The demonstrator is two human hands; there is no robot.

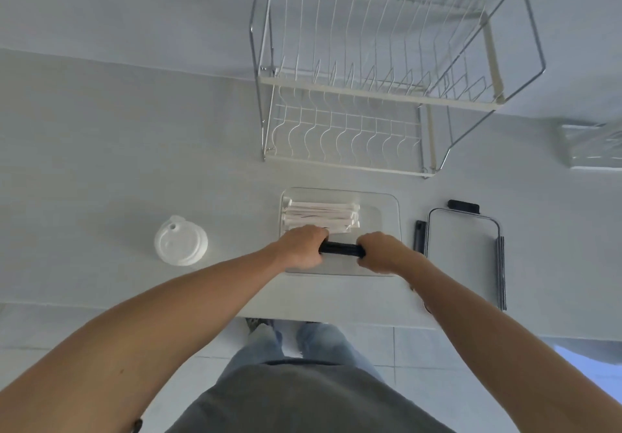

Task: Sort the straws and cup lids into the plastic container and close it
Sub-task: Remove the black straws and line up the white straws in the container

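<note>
While both hands hold black straws, white counter bears container

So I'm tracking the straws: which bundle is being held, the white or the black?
The black bundle: the left hand and right hand grip its ends over the container. The white bundle lies inside, untouched.

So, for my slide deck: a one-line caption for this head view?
Both hands grip a bundle of black straws over the open plastic container, cup lids waiting aside.
</note>
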